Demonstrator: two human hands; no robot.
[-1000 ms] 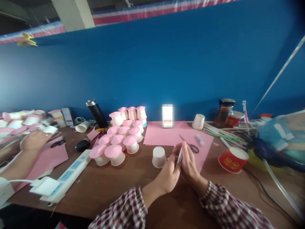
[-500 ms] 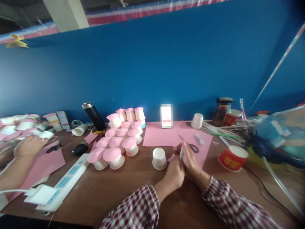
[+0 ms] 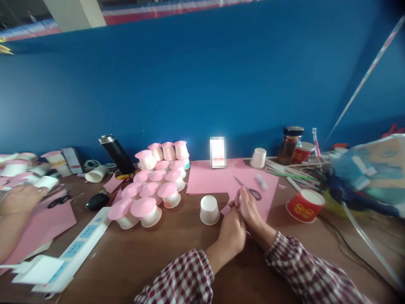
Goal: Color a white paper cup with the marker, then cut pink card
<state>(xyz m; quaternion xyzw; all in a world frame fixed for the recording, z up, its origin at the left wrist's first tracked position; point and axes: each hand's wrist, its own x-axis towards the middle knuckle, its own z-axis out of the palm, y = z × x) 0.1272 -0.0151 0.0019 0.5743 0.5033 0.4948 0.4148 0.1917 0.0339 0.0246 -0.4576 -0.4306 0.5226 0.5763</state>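
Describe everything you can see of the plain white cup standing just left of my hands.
The white cup looks like paper: smooth, matte and unprinted on the visible side. It stands upside down on the brown table, its narrower, closed base facing up with a shallow raised edge around it, and its wider rim below. No pink topper sits on it. Your left hand is close by but apart; its far side is hidden.
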